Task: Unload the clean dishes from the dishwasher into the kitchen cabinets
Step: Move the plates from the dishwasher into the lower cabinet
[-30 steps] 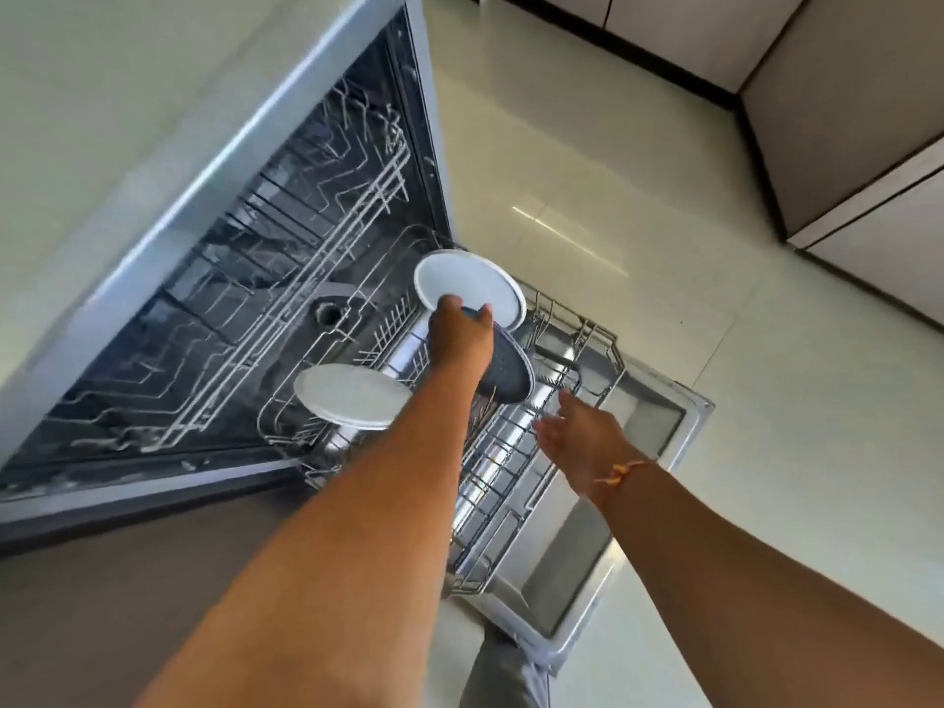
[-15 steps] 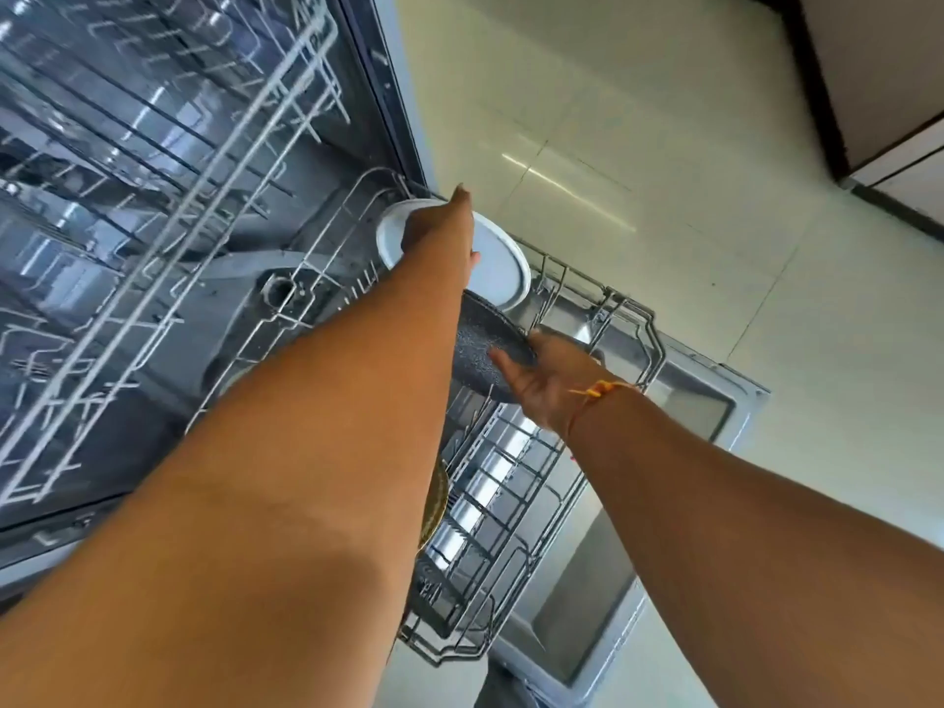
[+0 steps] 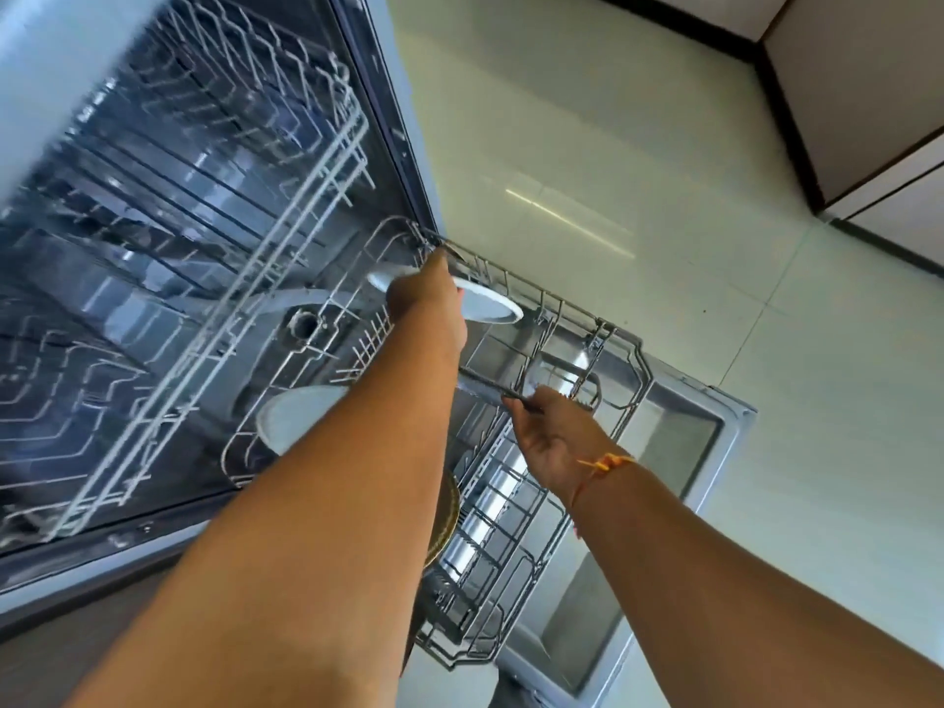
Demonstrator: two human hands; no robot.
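We are gripping white plate (image 3: 493, 305) with left hand (image 3: 426, 293), rack (image 3: 644, 380) far edge | right hand (image 3: 549, 436) pinching dark plate (image 3: 477, 391) rim

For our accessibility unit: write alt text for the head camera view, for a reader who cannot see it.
A person reaches both arms into a dishwasher's pulled-out lower rack: the left hand holds a white plate, the right hand pinches the rim of a dark plate. A second white plate sits in the rack.

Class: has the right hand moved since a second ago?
Yes: the right hand has reached deeper over the rack and now pinches the dark plate by its edge.
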